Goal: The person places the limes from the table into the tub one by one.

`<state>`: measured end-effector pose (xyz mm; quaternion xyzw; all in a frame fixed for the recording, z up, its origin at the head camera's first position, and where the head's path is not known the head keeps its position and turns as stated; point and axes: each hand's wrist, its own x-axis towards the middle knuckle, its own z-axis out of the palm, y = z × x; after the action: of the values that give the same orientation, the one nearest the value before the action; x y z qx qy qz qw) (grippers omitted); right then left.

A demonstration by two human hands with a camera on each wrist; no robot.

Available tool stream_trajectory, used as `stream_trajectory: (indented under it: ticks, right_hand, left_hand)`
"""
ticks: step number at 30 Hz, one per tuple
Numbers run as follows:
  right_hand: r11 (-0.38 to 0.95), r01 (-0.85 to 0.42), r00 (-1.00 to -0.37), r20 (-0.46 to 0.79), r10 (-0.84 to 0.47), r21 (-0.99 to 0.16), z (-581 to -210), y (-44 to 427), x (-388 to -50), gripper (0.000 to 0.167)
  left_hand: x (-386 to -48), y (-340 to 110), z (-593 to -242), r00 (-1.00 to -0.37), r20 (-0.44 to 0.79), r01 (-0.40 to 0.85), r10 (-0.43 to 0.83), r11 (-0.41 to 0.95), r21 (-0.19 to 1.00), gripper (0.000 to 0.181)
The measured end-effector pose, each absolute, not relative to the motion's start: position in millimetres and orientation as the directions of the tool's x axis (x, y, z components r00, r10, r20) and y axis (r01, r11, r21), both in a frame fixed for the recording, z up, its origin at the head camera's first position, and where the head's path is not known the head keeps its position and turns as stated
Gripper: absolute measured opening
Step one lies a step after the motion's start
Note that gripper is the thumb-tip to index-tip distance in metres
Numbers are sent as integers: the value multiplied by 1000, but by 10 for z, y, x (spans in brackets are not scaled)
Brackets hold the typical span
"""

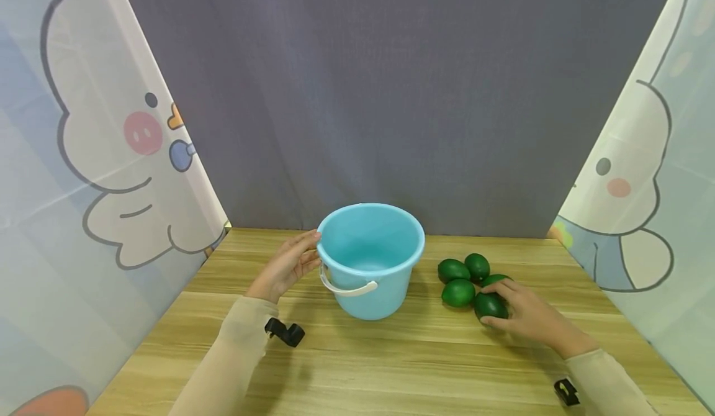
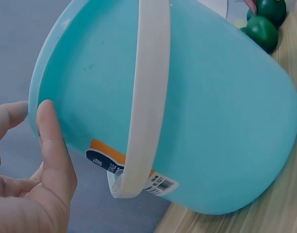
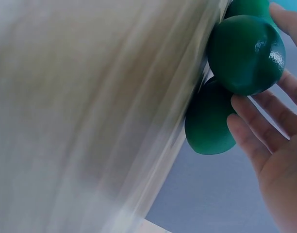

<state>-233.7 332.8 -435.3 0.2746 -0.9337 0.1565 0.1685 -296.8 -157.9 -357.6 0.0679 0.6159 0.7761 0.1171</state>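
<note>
A light blue bucket (image 1: 371,292) with a white handle (image 1: 349,290) stands upright on the table. My left hand (image 1: 286,267) touches its rim from the left; in the left wrist view, the fingertips of my left hand (image 2: 51,170) meet the rim and the outer wall of the bucket (image 2: 226,107). On the right, my right hand (image 1: 525,313) reaches around a dark green fruit (image 1: 490,306), thumb in front and fingers behind. In the right wrist view, my right hand (image 3: 284,160) has loosely extended fingers against this fruit (image 3: 245,56) and beside another (image 3: 209,119).
Several other green fruits (image 1: 458,293) lie together between the bucket and my right hand. The wooden table (image 1: 391,372) ends at a dark grey cloth (image 1: 380,93), with printed curtains (image 1: 33,230) at both sides. A label (image 2: 160,184) is on the bucket.
</note>
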Motion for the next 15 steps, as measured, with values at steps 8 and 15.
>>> stream_trajectory:
  ticks: [8, 15]
  right_hand:
    - [785, -581, -789, 387, -478, -215, -4348, 3339, -2330, 51]
    - [779, -575, -800, 373, -470, -251, -4343, 3338, -2316, 49]
  left_hand:
    - [-2969, -1522, -3589, -973, -68, -130, 220, -281, 951, 43]
    - [-2957, -1503, -3584, -974, -74, -144, 212, -334, 932, 39]
